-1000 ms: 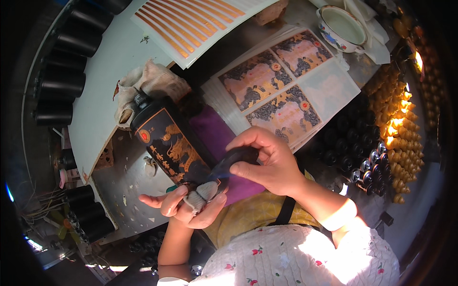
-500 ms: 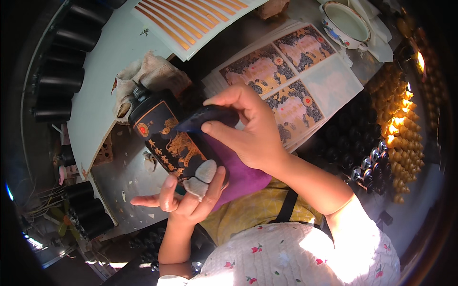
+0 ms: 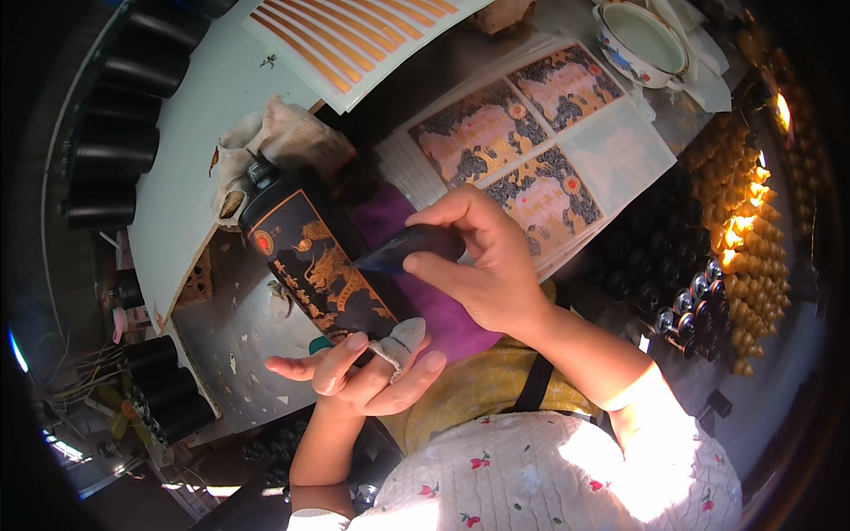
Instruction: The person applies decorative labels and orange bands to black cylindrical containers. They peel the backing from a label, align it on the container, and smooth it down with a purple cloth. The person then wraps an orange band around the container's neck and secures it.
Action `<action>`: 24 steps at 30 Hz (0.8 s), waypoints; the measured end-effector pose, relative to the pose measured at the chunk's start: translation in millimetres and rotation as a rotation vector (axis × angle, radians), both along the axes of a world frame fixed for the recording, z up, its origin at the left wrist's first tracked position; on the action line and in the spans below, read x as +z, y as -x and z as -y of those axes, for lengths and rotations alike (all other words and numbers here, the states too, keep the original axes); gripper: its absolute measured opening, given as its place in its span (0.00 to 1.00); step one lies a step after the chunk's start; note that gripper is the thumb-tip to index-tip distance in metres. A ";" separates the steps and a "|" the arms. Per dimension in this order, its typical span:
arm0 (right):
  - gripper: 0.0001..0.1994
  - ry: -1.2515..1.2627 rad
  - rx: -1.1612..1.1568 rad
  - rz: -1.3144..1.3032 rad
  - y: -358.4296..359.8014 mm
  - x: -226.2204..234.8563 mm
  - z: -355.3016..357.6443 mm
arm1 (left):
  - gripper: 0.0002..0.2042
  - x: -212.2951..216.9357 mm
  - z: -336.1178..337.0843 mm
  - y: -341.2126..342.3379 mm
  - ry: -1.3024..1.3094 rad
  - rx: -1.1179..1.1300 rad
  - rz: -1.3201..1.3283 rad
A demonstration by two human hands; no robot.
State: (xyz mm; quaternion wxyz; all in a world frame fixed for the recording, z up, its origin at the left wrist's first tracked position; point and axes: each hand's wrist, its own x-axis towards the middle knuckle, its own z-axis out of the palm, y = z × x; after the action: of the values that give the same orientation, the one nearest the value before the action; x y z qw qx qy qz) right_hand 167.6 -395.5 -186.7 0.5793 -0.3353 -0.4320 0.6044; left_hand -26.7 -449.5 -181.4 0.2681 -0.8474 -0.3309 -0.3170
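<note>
A black bottle (image 3: 292, 234) with a gold dragon decal and a red round mark lies tilted, its neck toward the far left against a crumpled whitish cloth (image 3: 292, 133). Around its base curl the fingers of my left hand (image 3: 372, 376); one finger sticks out to the left. Two of those fingers wear off-white cloth covers (image 3: 400, 343). Between the thumb and fingers of my right hand (image 3: 491, 265) is a dark bluish, flat scraper (image 3: 425, 246). Its thin edge reaches the decal's right side; whether it touches is unclear.
Decal sheets (image 3: 540, 133) lie right of the bottle, with gold-striped sheets (image 3: 354, 35) farther back. An enamel pot (image 3: 642, 53) stands at far right. A purple cloth (image 3: 460, 323) lies beneath my hands. Several black cylinders (image 3: 115, 146) line the left; gold objects (image 3: 753, 257) crowd the right.
My right hand has drawn the scraper to the right and slightly nearer. My left hand's fingers have shifted right and nearer along the bottle's base, exposing more of the decal's lower part.
</note>
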 end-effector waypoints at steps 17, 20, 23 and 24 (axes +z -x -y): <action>0.12 -0.007 0.156 0.093 -20.6 7.1 1.9 | 0.31 -1.1 7.9 -2.0 0.064 0.060 0.069; 0.13 -0.189 0.308 0.248 -19.9 19.6 -2.3 | 0.57 3.3 20.3 8.9 0.173 0.111 0.107; 0.11 -0.268 0.186 0.262 14.1 35.0 -36.9 | 0.69 -13.0 36.8 22.1 0.557 0.276 0.405; 0.11 -0.245 0.150 0.134 29.7 36.9 -59.5 | 0.66 -13.9 33.5 17.2 0.632 0.354 0.473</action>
State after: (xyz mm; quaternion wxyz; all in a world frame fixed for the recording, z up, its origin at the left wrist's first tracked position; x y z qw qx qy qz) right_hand 138.0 -336.0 -149.8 0.5390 -0.2684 -0.5639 0.5652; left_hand -43.9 -483.0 -195.3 -0.0374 -0.7219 -0.6044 -0.3348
